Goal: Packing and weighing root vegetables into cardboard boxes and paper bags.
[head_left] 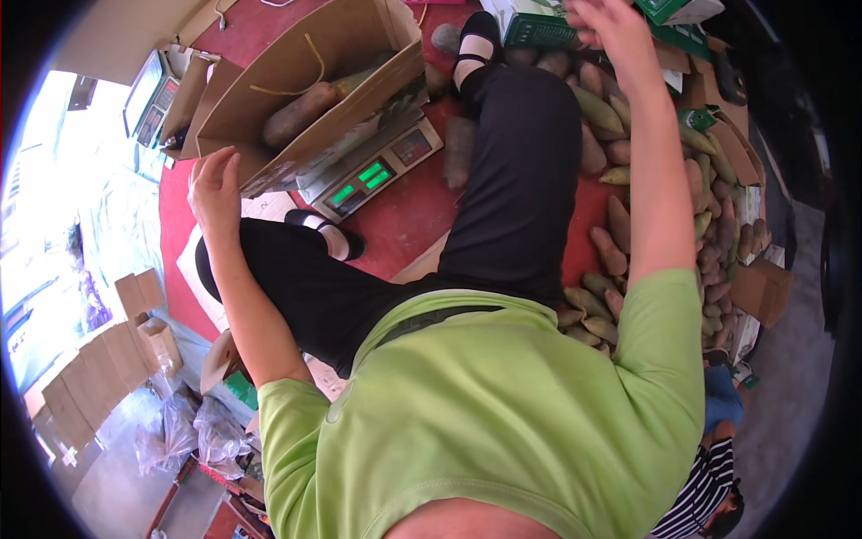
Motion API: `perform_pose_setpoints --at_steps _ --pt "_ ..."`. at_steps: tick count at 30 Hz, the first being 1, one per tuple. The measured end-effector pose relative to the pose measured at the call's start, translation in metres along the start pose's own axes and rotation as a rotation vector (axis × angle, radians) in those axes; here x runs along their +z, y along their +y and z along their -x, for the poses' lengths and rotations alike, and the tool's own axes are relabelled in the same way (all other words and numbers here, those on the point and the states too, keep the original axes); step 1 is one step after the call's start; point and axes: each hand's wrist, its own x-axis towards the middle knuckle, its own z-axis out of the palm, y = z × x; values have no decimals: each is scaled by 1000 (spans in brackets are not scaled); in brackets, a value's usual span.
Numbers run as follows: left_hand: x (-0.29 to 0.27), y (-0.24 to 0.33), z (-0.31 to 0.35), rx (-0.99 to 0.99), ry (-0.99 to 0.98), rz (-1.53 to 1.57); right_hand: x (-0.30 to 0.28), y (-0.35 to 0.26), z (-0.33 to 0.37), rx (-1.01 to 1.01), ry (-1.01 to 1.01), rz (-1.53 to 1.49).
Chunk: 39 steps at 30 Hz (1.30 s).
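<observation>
1. Two bare hands show in the head view, both raised at the ends of the forearms. The left hand [214, 187] is at the near-left corner of an open brown carton [359, 108]; its fingers are bent and close together, and whether they pinch the cardboard or only lie beside it cannot be told.
2. Right of the left fingers, inside the carton, lie a reddish root vegetable [301, 115] and a greener one [357, 83] beyond it. A cord handle [316, 61] hangs on the carton's far wall.
3. Under the carton, also to the right of those fingers, is a scale [413, 148] with green lit displays. Beyond the fingers and to their left stands a second scale [154, 103].
4. The right hand [620, 36] is near the upper edge, its fingers loosely apart with nothing seen between them. Just left of those fingers is a green-and-white box [539, 31].
5. Nearer the wearer than the right fingers, on both sides of the forearm, a heap of root vegetables [709, 242] spreads over the red floor [404, 242].
6. Farthest from the right fingers, at lower right, is another person in a striped top [696, 490].
</observation>
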Motion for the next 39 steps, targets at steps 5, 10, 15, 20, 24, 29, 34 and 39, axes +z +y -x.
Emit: perform_pose_setpoints --at_steps 5,10,15,20,24,29,34,39 --pt "-4 -6 3 1 31 -66 82 -35 -46 -220 -297 186" --pt "0 -9 2 18 79 -116 153 -6 -70 -258 -368 458" --pt "-4 -16 5 8 80 -143 173 14 -68 -117 -476 614" --pt "-9 -22 5 -32 115 -64 184 41 -70 -136 -448 745" --pt "-17 -25 5 -93 109 -25 188 46 -75 -236 -457 770" --pt "-35 -39 -6 -302 -131 176 182 64 -91 -222 -532 775" --pt "-51 -67 -23 -326 -269 -14 189 28 -83 19 -636 924" --pt "-38 -72 -40 -423 -635 -12 194 33 -84 -8 -564 972"
